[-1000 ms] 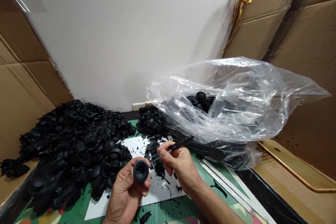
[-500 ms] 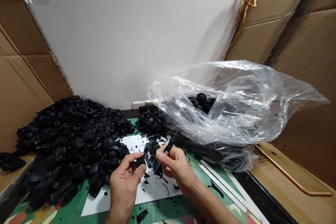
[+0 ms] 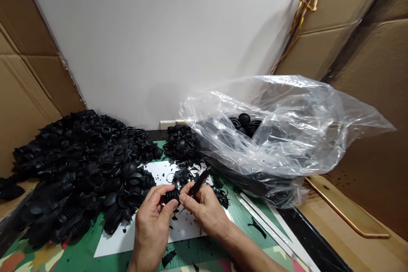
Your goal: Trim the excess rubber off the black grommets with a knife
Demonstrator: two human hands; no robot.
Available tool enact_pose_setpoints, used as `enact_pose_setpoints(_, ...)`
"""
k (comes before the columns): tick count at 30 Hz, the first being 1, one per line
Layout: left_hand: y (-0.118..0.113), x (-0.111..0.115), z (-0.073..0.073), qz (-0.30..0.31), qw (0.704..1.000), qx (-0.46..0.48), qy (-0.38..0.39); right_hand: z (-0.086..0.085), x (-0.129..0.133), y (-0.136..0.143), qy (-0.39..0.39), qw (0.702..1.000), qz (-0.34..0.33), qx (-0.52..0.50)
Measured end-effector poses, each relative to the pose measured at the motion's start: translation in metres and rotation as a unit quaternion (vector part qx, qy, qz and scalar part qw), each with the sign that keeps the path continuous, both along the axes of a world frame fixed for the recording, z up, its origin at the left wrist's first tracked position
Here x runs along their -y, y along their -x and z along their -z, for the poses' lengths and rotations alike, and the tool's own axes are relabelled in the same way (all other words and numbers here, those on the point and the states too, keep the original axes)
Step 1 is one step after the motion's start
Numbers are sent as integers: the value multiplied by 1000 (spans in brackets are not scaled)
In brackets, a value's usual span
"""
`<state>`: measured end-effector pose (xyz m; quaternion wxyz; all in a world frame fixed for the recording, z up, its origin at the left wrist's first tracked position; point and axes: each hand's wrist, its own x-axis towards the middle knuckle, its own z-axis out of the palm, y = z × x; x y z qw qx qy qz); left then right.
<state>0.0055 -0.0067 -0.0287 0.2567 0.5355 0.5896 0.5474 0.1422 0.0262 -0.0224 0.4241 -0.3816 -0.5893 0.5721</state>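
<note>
Between the thumb and fingers of my left hand point(image 3: 153, 216) is a small black ribbed rubber bellows point(image 3: 172, 194), lying on its side. My right hand point(image 3: 207, 210) is closed around a slim black tool point(image 3: 200, 182) that looks like tweezers. The tool slants up and away to the right, and its lower tip is mostly hidden by my fingers. My right fingertips are right beside the bellows; whether they touch it I cannot tell. Under both hands lies a white sheet point(image 3: 116, 240) strewn with black rubber scraps point(image 3: 186, 174).
A large heap of black rubber bellows point(image 3: 86, 165) fills the left side. Behind the sheet is a smaller dark pile point(image 3: 181, 142). A clear plastic bag point(image 3: 287, 148) with black parts stands right. White strips point(image 3: 264, 223) and a gold phone point(image 3: 347, 208) lie at right; cardboard walls point(image 3: 360, 63) flank the table.
My right hand has moved left and closer to the bellows, and the tool now leans further over to the right. My left hand keeps its hold on the bellows. The view has shifted slightly.
</note>
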Motion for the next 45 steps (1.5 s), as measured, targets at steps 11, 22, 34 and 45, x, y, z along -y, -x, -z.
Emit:
enact_pose_setpoints(11, 3, 1, 2, -30, 1000, -1, -5, -1, 2, -4, 4, 1000, -1, -17)
enact_pose_setpoints(22, 2, 2, 1, -37, 998, -40, -27, -8, 0, -15, -34, 983, 57, -173)
enact_pose_setpoints(34, 1, 2, 1, -29, 999, -24, -29, 0, 0, -5, -15, 981, 49, -185)
enact_pose_setpoints(45, 3, 2, 3, -38, 999, -4, -28, 1, 0, -5, -2, 982, 58, -182)
